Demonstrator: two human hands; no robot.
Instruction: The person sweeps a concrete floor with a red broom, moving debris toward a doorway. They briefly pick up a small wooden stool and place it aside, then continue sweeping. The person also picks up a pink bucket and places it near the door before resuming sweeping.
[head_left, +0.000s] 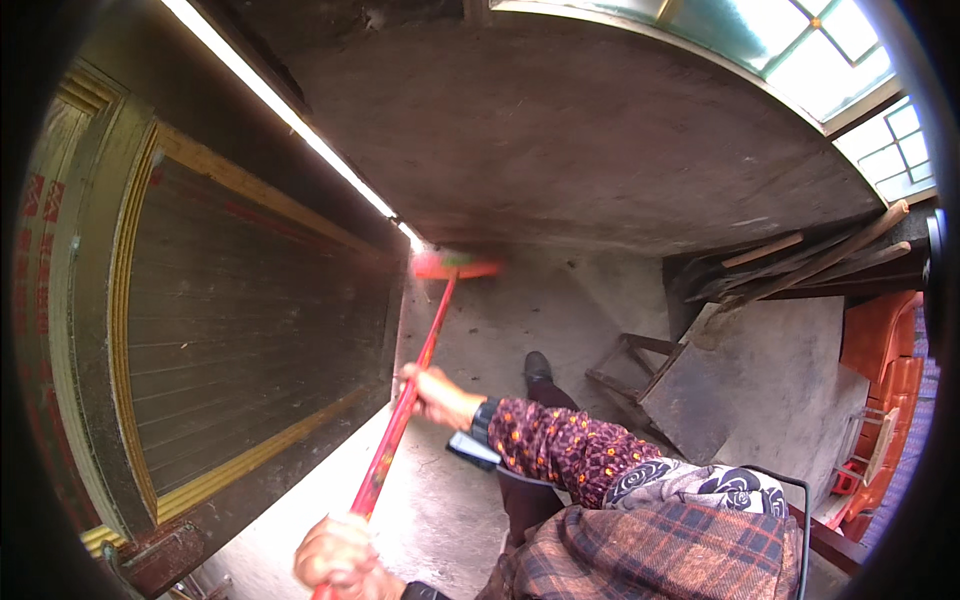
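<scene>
A red broom handle slants across the view, from the lower edge up to a blurred red-and-green broom head. That head is at the floor, near the foot of the door and the far wall. My right hand, in a floral sleeve with a dark cuff, grips the handle around its middle. Lower down, my left hand is wrapped around the handle near its upper end. A dark shoe of mine stands on the concrete floor, to the right of the handle.
A panelled door with yellow trim rises at left, light showing along its edge. A bare wall stands ahead. To the right are a wooden frame, a tilted board, stacked timber and an orange seat.
</scene>
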